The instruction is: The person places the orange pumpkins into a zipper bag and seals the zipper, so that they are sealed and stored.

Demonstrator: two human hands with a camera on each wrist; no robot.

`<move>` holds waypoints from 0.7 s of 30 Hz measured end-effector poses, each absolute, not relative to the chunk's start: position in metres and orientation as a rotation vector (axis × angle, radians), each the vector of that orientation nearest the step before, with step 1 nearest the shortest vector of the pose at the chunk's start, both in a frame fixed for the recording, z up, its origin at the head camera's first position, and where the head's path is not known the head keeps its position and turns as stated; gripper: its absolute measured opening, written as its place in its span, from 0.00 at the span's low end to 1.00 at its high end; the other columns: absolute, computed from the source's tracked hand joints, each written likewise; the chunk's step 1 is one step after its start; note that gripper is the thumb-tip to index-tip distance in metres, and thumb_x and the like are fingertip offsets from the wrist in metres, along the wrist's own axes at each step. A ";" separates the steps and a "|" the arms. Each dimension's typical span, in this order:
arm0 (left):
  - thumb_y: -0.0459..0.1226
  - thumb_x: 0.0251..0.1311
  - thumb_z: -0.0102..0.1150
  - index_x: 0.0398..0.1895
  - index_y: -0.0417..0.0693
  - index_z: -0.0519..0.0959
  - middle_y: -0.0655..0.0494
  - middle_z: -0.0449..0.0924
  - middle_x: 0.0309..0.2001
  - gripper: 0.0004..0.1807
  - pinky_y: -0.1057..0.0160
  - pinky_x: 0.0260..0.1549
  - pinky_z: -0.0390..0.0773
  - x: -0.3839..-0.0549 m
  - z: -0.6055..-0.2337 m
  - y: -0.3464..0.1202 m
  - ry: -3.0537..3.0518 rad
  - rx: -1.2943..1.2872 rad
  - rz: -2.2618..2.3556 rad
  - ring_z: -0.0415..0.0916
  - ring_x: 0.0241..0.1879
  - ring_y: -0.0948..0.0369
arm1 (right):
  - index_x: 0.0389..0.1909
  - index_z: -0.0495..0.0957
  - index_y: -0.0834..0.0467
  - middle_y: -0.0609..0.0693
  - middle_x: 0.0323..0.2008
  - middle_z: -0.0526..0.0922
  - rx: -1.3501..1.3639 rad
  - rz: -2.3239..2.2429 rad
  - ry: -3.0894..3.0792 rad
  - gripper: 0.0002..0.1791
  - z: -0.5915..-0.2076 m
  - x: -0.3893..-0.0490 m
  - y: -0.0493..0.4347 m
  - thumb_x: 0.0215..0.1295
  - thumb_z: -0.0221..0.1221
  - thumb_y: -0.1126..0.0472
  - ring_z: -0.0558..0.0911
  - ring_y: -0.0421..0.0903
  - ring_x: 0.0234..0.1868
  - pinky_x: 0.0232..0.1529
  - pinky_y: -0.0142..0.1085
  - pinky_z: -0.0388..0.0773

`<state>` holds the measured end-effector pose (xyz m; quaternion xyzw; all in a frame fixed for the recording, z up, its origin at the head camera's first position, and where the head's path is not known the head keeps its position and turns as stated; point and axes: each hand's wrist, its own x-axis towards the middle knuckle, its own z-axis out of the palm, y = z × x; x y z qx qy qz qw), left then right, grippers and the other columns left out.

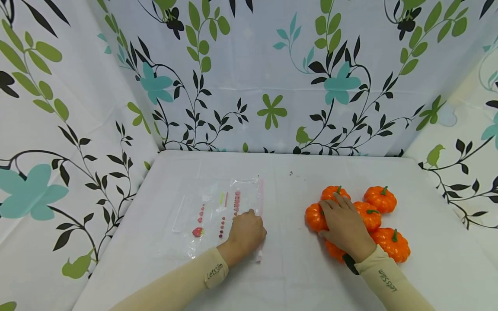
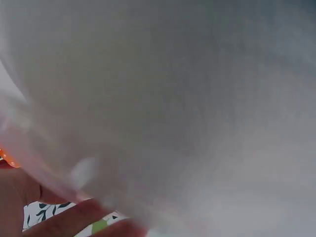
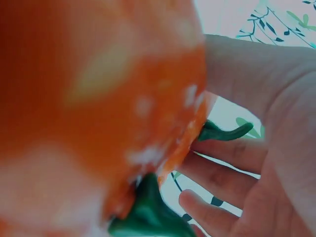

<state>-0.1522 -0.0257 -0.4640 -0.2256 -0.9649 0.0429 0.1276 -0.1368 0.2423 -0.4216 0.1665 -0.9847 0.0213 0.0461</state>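
Observation:
In the head view my left hand [image 1: 247, 233] pinches the pink zip edge of a clear plastic bag [image 1: 183, 190] with coloured print, which lies on the table. The left wrist view is mostly filled by blurred bag film [image 2: 163, 98], with the hand's fingers [image 2: 69, 219] at the lower left. My right hand [image 1: 346, 224] reaches over a cluster of shiny orange toy pumpkins with green stems. Its thumb and fingers grip the leftmost pumpkin [image 1: 315, 217]. In the right wrist view, the thumb [image 3: 237, 69] lies along an orange side and the fingertips are hidden behind it.
Other pumpkins crowd around the right hand: one at the back right [image 1: 380, 198], one at the front right [image 1: 391, 244], and several partly under the hand. The white table [image 1: 288, 276] meets a leaf-patterned curtain [image 1: 249, 65] behind and at both sides.

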 end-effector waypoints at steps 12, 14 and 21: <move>0.39 0.55 0.65 0.07 0.50 0.70 0.59 0.68 0.11 0.21 0.61 0.11 0.74 -0.156 -0.459 -0.036 -2.773 -0.630 -0.011 0.62 0.12 0.66 | 0.60 0.77 0.65 0.63 0.55 0.81 0.445 0.352 -2.957 0.42 -0.407 -0.126 0.226 0.47 0.78 0.46 0.78 0.64 0.58 0.59 0.60 0.74; 0.38 0.53 0.65 0.06 0.51 0.68 0.60 0.65 0.10 0.21 0.62 0.11 0.72 -0.156 -0.458 -0.038 -2.720 -0.631 -0.083 0.58 0.12 0.67 | 0.61 0.77 0.63 0.62 0.56 0.80 0.405 0.417 -2.967 0.41 -0.402 -0.123 0.219 0.49 0.76 0.45 0.79 0.62 0.57 0.55 0.59 0.77; 0.35 0.49 0.67 0.07 0.48 0.69 0.59 0.64 0.11 0.19 0.66 0.08 0.68 -0.156 -0.451 -0.041 -2.458 -0.675 -0.224 0.65 0.09 0.64 | 0.62 0.77 0.61 0.56 0.57 0.81 0.338 0.684 -2.937 0.44 -0.393 -0.126 0.189 0.50 0.73 0.37 0.81 0.56 0.54 0.53 0.54 0.80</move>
